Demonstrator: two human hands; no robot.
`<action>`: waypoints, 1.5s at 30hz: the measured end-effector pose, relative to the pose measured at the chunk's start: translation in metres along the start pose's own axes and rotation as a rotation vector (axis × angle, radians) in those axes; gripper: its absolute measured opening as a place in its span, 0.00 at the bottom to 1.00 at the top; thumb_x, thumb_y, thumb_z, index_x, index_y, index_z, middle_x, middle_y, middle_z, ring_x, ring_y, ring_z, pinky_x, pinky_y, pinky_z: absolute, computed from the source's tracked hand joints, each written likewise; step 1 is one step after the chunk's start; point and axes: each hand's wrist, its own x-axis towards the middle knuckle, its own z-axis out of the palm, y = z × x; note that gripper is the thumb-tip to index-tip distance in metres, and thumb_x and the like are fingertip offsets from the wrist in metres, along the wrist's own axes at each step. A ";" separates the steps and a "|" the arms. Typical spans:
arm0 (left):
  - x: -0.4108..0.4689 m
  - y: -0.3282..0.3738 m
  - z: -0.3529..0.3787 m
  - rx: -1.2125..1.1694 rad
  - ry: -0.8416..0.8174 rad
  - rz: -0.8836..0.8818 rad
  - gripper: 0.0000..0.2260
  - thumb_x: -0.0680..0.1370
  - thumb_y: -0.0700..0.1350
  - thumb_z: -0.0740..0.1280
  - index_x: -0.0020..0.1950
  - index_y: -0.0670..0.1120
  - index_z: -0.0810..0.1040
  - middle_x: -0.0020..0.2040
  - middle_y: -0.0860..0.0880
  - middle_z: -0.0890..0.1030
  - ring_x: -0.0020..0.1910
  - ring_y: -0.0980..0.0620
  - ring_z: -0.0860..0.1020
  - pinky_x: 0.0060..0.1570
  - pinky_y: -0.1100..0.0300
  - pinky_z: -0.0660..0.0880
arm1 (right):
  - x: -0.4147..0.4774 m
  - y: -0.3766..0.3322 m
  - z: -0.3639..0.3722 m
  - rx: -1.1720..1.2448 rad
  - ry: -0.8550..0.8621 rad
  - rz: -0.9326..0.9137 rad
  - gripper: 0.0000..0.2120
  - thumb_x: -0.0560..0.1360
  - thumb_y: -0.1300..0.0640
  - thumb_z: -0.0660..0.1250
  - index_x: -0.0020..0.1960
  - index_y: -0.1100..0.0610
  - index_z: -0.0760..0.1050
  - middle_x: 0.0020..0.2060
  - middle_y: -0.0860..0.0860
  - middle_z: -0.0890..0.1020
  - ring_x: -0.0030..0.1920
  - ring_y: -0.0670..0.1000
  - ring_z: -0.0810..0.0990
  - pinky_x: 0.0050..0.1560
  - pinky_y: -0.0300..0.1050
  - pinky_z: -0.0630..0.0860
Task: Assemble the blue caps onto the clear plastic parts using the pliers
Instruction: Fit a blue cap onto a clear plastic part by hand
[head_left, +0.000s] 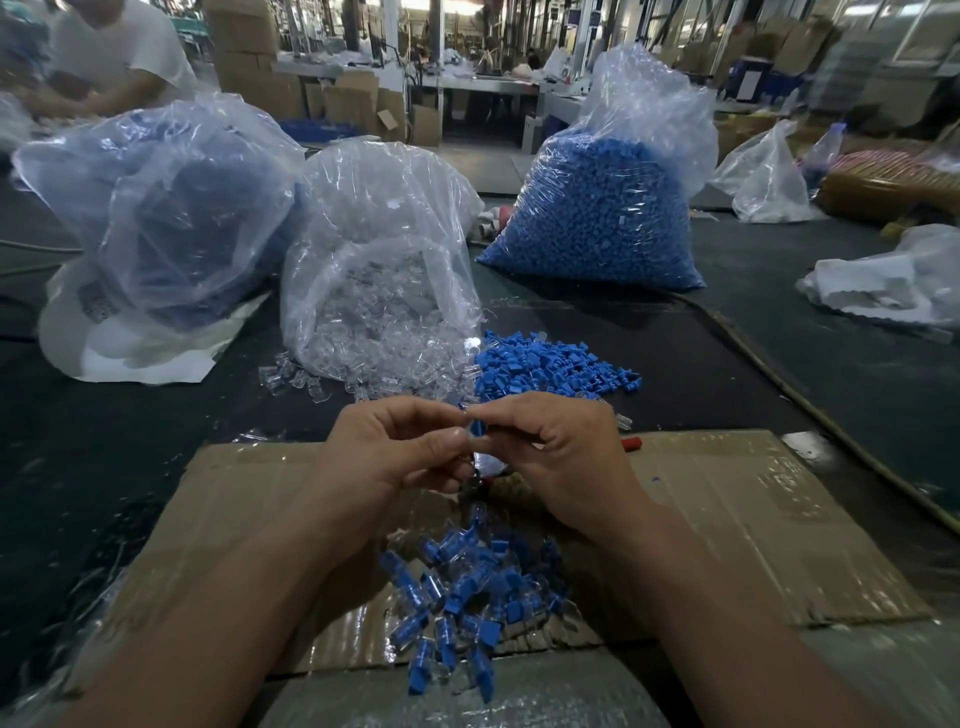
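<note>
With the left hand (395, 449) and right hand (563, 447) both pinching the small blue plastic cap (476, 429) over the brown cardboard sheet (727, 519), it should, I judge, sit square on its clear part, hard to see here, before squeezing.

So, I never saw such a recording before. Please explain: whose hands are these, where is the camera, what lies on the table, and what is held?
There is no machine: a person works with bare hands. The single camera sits on that person's head, looking down. The left hand and right hand together pinch one small blue cap. Below them, on a cardboard sheet, lies a pile of assembled pieces. Farther back are loose blue caps, a bag of clear parts and a bag of blue caps.
</note>
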 end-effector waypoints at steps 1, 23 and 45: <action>0.000 0.000 0.000 0.002 0.011 -0.002 0.07 0.62 0.39 0.71 0.37 0.46 0.84 0.32 0.43 0.83 0.29 0.51 0.81 0.27 0.65 0.76 | 0.000 -0.001 0.001 -0.005 -0.002 -0.009 0.12 0.67 0.65 0.70 0.51 0.63 0.81 0.42 0.54 0.84 0.47 0.45 0.79 0.49 0.33 0.75; -0.001 0.002 0.002 0.124 0.029 0.042 0.05 0.60 0.40 0.70 0.32 0.48 0.83 0.28 0.45 0.81 0.26 0.52 0.79 0.26 0.65 0.74 | -0.001 -0.005 0.002 -0.089 -0.070 -0.121 0.12 0.65 0.66 0.72 0.49 0.64 0.81 0.42 0.57 0.84 0.41 0.52 0.83 0.44 0.47 0.81; 0.004 -0.002 -0.006 -0.027 0.166 0.025 0.04 0.61 0.38 0.70 0.34 0.42 0.79 0.29 0.45 0.80 0.26 0.52 0.79 0.25 0.65 0.75 | 0.001 0.017 -0.050 -0.448 -0.755 0.653 0.36 0.61 0.46 0.77 0.66 0.44 0.67 0.50 0.42 0.67 0.53 0.45 0.67 0.50 0.43 0.66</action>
